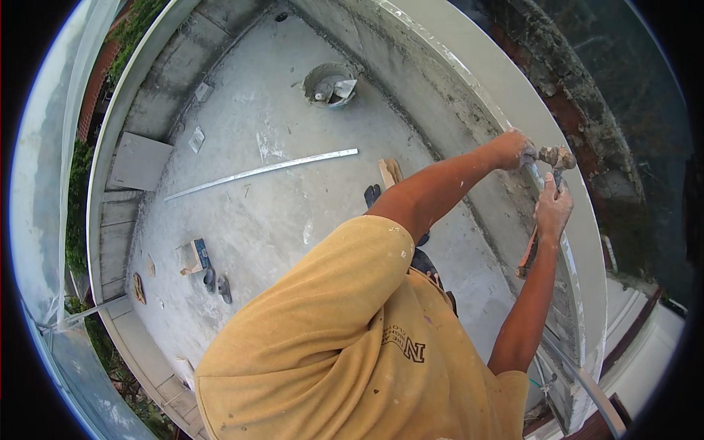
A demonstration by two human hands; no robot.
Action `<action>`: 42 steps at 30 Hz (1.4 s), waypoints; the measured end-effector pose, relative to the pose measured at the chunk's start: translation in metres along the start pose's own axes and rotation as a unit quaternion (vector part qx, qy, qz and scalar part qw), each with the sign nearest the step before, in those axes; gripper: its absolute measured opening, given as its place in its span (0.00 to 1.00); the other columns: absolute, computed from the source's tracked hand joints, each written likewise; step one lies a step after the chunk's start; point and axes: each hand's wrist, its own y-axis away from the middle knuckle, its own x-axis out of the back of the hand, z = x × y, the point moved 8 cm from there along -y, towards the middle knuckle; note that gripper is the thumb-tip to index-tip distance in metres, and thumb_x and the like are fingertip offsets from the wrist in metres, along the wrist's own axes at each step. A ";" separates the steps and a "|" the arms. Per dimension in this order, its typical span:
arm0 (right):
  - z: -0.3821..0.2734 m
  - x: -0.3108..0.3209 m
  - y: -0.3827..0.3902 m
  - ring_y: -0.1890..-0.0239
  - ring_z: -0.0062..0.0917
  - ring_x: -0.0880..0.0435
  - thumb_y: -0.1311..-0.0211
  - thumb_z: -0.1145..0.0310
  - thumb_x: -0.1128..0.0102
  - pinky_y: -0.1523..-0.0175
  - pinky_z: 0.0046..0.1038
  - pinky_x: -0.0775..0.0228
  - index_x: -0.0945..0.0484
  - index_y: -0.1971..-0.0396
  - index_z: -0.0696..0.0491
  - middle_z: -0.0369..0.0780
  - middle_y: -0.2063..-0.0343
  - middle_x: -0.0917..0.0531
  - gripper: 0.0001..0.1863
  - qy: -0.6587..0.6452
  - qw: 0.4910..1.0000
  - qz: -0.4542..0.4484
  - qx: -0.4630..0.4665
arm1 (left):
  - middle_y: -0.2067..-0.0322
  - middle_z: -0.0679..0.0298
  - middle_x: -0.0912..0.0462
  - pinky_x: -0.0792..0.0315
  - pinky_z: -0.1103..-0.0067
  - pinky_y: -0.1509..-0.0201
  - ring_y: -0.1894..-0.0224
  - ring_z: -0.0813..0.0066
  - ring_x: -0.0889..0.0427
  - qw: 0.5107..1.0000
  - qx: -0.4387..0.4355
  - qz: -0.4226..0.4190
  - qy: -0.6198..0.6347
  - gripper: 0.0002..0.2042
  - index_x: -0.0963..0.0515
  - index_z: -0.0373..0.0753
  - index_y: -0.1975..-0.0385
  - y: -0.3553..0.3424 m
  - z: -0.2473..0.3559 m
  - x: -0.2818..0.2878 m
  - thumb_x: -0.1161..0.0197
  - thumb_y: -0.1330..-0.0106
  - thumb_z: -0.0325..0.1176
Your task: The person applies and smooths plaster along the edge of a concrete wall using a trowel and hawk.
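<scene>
At the right, both my arms reach to the top of the low curved wall [529, 88]. My right hand [552, 210] is closed round the handle of a hammer [557, 157]. The dusty hammer head points away from me, just beside my left hand, and the orange-red handle end hangs below my right wrist. My left hand [515, 149], grey with dust, is closed at the wall's inner edge. Whatever its fingers hold is hidden. A thin white strip [475, 86] runs along that inner edge, close to both hands.
A mortar-crusted bucket [320, 97] with a scraper in it stands on the concrete floor [279, 213]. A long metal straightedge [264, 174] lies across the middle. Farther left are an open cardboard box [192, 257], sandals [224, 288] and a square panel [141, 161] against the wall.
</scene>
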 end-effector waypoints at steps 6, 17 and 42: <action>0.038 -0.004 0.111 0.82 0.21 0.31 0.35 0.55 0.40 0.73 0.26 0.36 0.25 0.65 0.59 0.34 0.82 0.28 0.18 -0.009 0.997 -0.041 -0.068 | 0.51 0.52 0.22 0.30 0.66 0.42 0.46 0.55 0.24 0.967 -0.058 0.237 0.071 0.14 0.21 0.36 0.55 0.060 0.047 0.072 0.40 0.42 0.26; 0.168 -0.222 0.320 0.73 0.32 0.19 0.40 0.60 0.37 0.63 0.34 0.27 0.18 0.62 0.63 0.48 0.71 0.16 0.18 0.192 0.932 -0.289 -0.107 | 0.65 0.53 0.15 0.23 0.73 0.54 0.62 0.60 0.16 0.887 0.380 0.232 0.121 0.13 0.19 0.35 0.59 0.507 -0.130 0.155 0.43 0.42 0.20; -0.167 -0.698 0.452 0.67 0.45 0.26 0.55 0.68 0.43 0.62 0.40 0.34 0.24 0.67 0.57 0.46 0.71 0.27 0.13 0.274 0.821 -0.413 0.283 | 0.65 0.47 0.16 0.25 0.67 0.50 0.58 0.50 0.17 0.514 0.833 0.203 0.015 0.13 0.16 0.37 0.65 1.150 -0.476 0.236 0.42 0.42 0.37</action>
